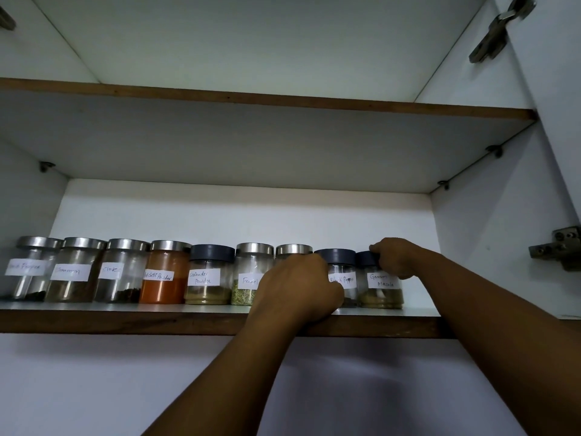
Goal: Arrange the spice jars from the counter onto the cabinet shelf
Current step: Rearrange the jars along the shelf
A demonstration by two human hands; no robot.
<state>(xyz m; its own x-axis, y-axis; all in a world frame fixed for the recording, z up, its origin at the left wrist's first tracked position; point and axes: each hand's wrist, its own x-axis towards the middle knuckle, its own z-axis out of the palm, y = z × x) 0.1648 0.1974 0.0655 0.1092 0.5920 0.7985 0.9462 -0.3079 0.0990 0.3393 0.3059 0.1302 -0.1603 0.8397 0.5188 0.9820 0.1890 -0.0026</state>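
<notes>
the garam masala jar point(381, 287) stood upright at the right end of the row on the cabinet shelf point(125, 322), its top gripped from above by the right hand point(396, 259), while the left hand point(298, 286) curled round the steel-lidded jar point(294, 248) two places further left.

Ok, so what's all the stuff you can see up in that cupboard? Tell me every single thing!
Clear glass spice jars with shiny steel lids: six, silver-topped, in the row on the lower shelf.
Clear glass spice jars with dark grey lids: three, one mid-row, two at the right end.
Handwritten white paper labels: one on every jar front that shows.
White cabinet shelves with brown wooden edges: two, one above the other.
Grey metal door hinges: two, on the right side.
Left hand: one, curled round the half-hidden steel-lidded jar.
Right hand: one, gripping the dark lid of the Garam Masala jar.
</notes>
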